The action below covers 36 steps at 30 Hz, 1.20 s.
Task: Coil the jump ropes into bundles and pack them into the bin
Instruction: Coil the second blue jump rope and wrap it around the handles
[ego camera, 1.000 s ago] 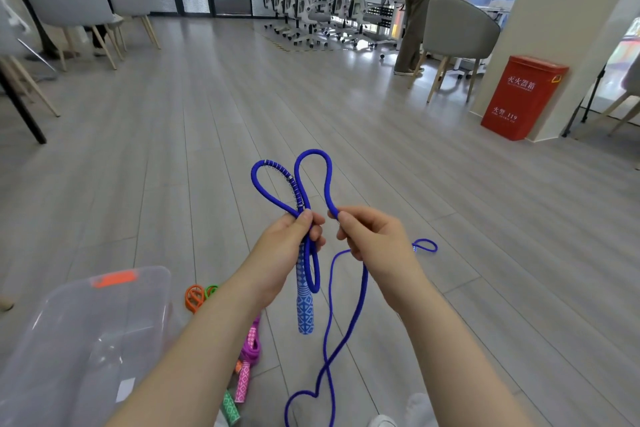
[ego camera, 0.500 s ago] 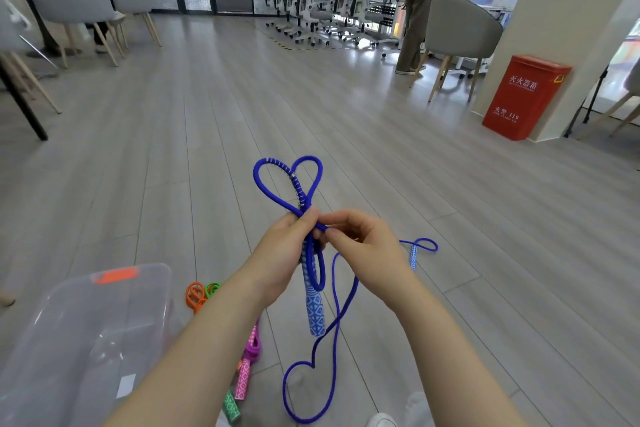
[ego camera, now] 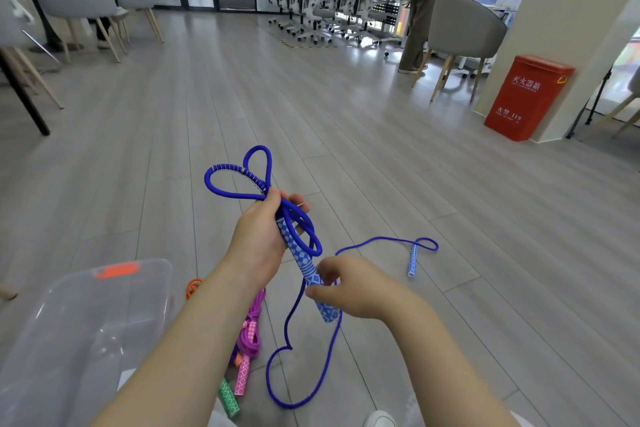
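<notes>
Gripping the looped blue braided jump rope [ego camera: 258, 180] and its patterned blue handle [ego camera: 304, 267], the left hand [ego camera: 258, 243] stays above the grey plank floor [ego camera: 381, 184]. Right hand [ego camera: 356, 288] pinches that handle's lower part. Clear plastic bin [ego camera: 83, 315] sits left of the rope.

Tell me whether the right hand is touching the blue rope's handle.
Touching. In the head view the right hand has its fingers curled around the lower part of the blue patterned handle, while the left hand grips its upper end with the loops.
</notes>
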Tool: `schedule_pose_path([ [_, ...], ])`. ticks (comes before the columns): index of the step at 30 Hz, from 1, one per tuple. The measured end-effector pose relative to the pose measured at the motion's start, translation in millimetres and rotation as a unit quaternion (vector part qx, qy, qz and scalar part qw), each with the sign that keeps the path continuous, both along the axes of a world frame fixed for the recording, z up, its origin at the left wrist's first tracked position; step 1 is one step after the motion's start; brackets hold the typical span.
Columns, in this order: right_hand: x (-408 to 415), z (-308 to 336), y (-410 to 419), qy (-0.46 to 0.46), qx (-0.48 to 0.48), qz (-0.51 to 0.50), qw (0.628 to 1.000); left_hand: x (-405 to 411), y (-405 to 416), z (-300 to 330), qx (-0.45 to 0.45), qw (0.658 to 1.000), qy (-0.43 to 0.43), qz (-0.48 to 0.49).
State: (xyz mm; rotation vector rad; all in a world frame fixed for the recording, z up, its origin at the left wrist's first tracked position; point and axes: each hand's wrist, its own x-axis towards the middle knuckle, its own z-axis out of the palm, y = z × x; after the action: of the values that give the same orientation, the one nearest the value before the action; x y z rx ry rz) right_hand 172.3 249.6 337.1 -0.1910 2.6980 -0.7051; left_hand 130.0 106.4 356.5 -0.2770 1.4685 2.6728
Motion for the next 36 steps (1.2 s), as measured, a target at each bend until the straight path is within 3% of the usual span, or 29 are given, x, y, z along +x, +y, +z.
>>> schedule_pose_path([
  [6, 0, 1, 6, -0.021, 0.029, 0.011, 0.999, 4, 1, 0, -0.079, 0.997, 0.008, 0.006],
  [15, -4, -3, 12, -0.047, 0.063, 0.018, 0.997, 3, 3, -3, -0.042, 0.999, 0.018, -0.017],
  [17, -7, 0, 16, -0.027, 0.017, -0.016, 0.999, 3, 1, -1, -0.002, 0.998, 0.033, -0.052],
  [20, -8, 7, 19, 0.008, -0.147, -0.072, 0.987, 7, -2, 4, 0.05, 0.989, 0.055, -0.13],
  [22, -7, 11, 17, -0.012, -0.237, -0.055, 0.97, 10, -4, 6, 0.064, 0.982, 0.062, -0.165],
  [24, -5, 15, 17, -0.041, -0.268, -0.034, 0.962, 8, -6, 5, 0.071, 0.981, 0.068, -0.166],
  [29, -2, 22, 40, -0.028, -0.239, -0.06, 0.969, -9, -20, -1, 0.063, 0.993, 0.075, -0.07],
  [36, 7, 25, 96, -0.017, -0.185, -0.14, 0.973, -31, -50, -16, 0.071, 0.979, 0.003, 0.191],
])
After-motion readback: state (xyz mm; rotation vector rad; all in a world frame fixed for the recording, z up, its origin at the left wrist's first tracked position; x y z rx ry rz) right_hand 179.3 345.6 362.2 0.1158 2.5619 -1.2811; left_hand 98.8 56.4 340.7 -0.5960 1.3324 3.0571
